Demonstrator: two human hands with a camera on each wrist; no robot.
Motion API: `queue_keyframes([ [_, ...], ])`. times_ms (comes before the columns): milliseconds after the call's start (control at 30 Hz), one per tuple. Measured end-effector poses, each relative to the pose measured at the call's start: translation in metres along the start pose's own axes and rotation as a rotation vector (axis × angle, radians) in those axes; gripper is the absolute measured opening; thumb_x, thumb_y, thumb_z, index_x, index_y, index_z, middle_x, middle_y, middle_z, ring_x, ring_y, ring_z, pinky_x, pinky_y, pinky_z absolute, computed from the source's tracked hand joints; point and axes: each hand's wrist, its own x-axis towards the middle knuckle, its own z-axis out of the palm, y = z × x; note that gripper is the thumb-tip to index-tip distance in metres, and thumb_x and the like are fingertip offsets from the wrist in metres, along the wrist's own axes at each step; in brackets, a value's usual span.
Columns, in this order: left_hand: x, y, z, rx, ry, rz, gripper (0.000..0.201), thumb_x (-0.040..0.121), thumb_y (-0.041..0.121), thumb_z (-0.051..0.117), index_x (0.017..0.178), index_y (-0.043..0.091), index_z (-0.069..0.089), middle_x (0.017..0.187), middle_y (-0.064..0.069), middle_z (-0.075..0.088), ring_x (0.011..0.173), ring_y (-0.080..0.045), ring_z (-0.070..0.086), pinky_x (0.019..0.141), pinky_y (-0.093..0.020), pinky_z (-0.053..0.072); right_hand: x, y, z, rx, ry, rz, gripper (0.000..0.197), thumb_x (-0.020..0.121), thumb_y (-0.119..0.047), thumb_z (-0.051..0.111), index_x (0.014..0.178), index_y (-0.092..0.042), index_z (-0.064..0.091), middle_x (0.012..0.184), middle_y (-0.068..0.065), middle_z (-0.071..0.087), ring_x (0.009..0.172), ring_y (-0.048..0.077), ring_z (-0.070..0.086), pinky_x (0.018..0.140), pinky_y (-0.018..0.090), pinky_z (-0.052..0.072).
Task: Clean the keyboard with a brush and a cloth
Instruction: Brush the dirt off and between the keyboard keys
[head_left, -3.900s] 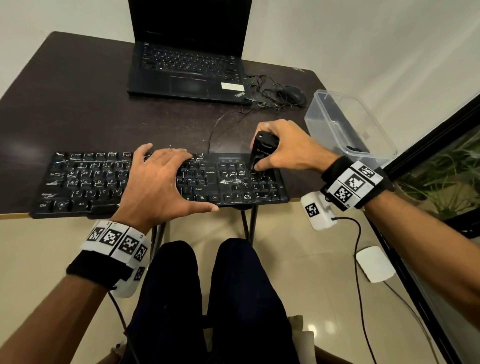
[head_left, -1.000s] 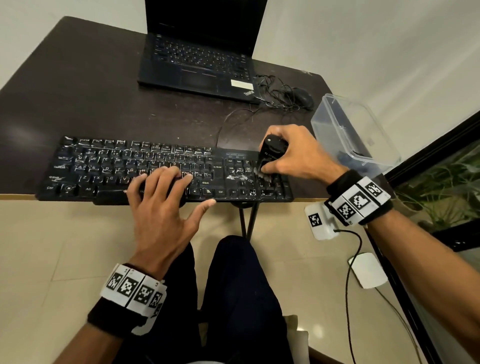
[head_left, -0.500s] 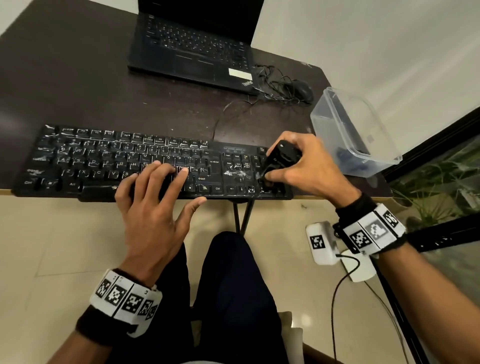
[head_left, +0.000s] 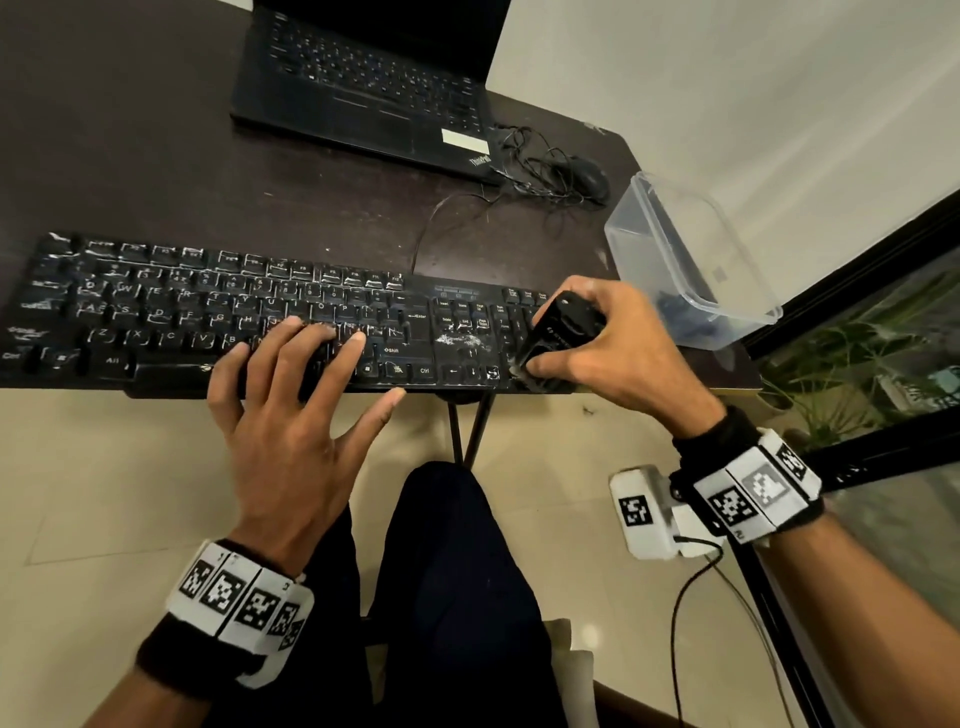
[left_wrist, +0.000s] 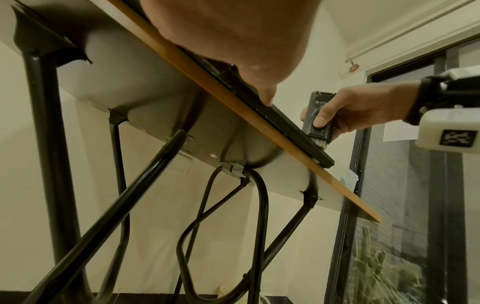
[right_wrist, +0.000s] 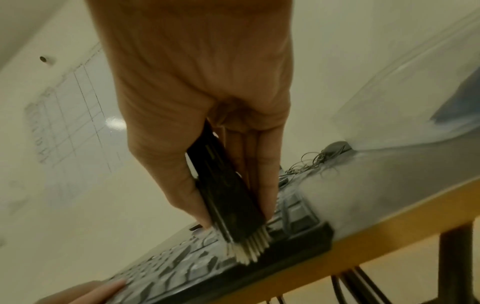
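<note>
We count one keyboard (head_left: 249, 317), one brush (head_left: 558, 332), one laptop (head_left: 363, 88), one mouse (head_left: 587, 176), one clear plastic tub (head_left: 748, 312), and two hands: left hand (head_left: 291, 431), right hand (head_left: 618, 353).

Keyboard (head_left: 218, 317) left end cut off; container (head_left: 691, 260) contents indistinct; laptop (head_left: 363, 78) screen cropped.

the right hand (right_wrist: 197, 86) comes down from twelve o'clock, thumb and fingers gripping a black brush (right_wrist: 226, 197). its pale bristles touch the keyboard (right_wrist: 182, 269) at the edge of the table (right_wrist: 389, 185). a fingertip (right_wrist: 103, 288) of the other hand shows at seven o'clock.
</note>
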Motion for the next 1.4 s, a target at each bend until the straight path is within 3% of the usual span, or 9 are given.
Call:
queue_keyframes([
  [333,0.001,-0.003,-0.003,-0.054,0.010,0.002,0.048,0.099,0.053,0.071,0.132,0.019,0.072,0.138,-0.009,0.065,0.139,-0.029,0.054,0.112,-0.046,0.028,-0.010,-0.003,0.010,0.033,0.194,0.051,0.031,0.067,-0.014,0.093,0.090,-0.018,0.072,0.077,-0.003,0.077,0.074,0.018,0.075,0.069,0.042,0.065],
  [467,0.001,-0.003,-0.002,-0.071,0.010,0.013,0.048,0.099,0.052,0.071,0.132,0.018,0.072,0.138,-0.010,0.065,0.139,-0.029,0.054,0.112,-0.047,0.028,-0.014,-0.011,0.017,0.054,0.042,0.039,0.032,0.065,-0.015,0.095,0.089,-0.020,0.074,0.079,-0.002,0.078,0.071,0.016,0.076,0.064,0.038,0.062],
  [600,0.002,-0.005,-0.006,-0.079,-0.047,0.021,0.048,0.102,0.050,0.067,0.136,0.017,0.070,0.140,-0.010,0.063,0.141,-0.030,0.052,0.112,-0.047,0.027,-0.009,-0.006,0.019,0.019,0.213,0.037,0.029,0.068,-0.018,0.090,0.089,-0.021,0.071,0.075,-0.007,0.075,0.073,0.015,0.074,0.071,0.041,0.064],
  [733,0.000,-0.008,-0.015,-0.086,-0.125,0.030,0.045,0.106,0.043,0.059,0.143,0.018,0.065,0.147,-0.008,0.058,0.146,-0.029,0.048,0.116,-0.046,0.026,-0.010,-0.006,0.034,0.070,0.266,-0.023,0.053,0.072,-0.023,0.088,0.121,-0.030,0.067,0.094,-0.021,0.075,0.093,0.008,0.075,0.090,0.045,0.063],
  [867,0.000,-0.009,-0.015,-0.090,-0.131,0.022,0.044,0.106,0.040,0.061,0.143,0.017,0.065,0.148,-0.008,0.059,0.146,-0.028,0.049,0.115,-0.046,0.028,-0.010,0.008,0.043,0.170,0.350,-0.060,0.081,0.083,-0.016,0.089,0.152,-0.028,0.049,0.105,-0.039,0.068,0.097,0.005,0.075,0.091,0.043,0.066],
  [967,0.000,-0.010,-0.016,-0.106,-0.141,0.024,0.045,0.106,0.040,0.061,0.143,0.016,0.065,0.148,-0.009,0.060,0.145,-0.029,0.049,0.113,-0.048,0.029,-0.011,0.011,0.053,0.146,0.419,-0.115,0.097,0.088,-0.017,0.086,0.167,-0.025,0.030,0.108,-0.041,0.068,0.093,0.009,0.078,0.096,0.041,0.064],
  [1033,0.001,-0.011,-0.016,-0.106,-0.155,0.021,0.044,0.106,0.040,0.062,0.143,0.016,0.065,0.148,-0.010,0.059,0.145,-0.029,0.049,0.113,-0.050,0.030,-0.009,0.015,0.054,0.144,0.461,-0.129,0.101,0.089,-0.016,0.083,0.171,-0.023,0.024,0.104,-0.029,0.074,0.086,0.014,0.078,0.094,0.042,0.065],
  [1233,0.001,-0.006,-0.019,-0.106,-0.154,0.004,0.042,0.108,0.040,0.059,0.141,0.016,0.066,0.147,-0.010,0.060,0.145,-0.029,0.050,0.112,-0.050,0.031,-0.031,0.014,0.046,0.262,0.404,-0.205,0.080,0.085,0.006,0.086,0.155,-0.009,0.051,0.120,-0.049,0.059,0.107,-0.011,0.067,0.084,0.009,0.056],
  [1400,-0.001,-0.005,-0.019,-0.103,-0.142,-0.003,0.041,0.106,0.039,0.063,0.139,0.016,0.068,0.145,-0.009,0.062,0.142,-0.030,0.053,0.111,-0.048,0.030,-0.031,0.020,0.045,0.282,0.397,-0.156,0.067,0.085,0.001,0.086,0.144,-0.017,0.061,0.114,-0.039,0.063,0.102,0.000,0.071,0.087,0.026,0.063],
])
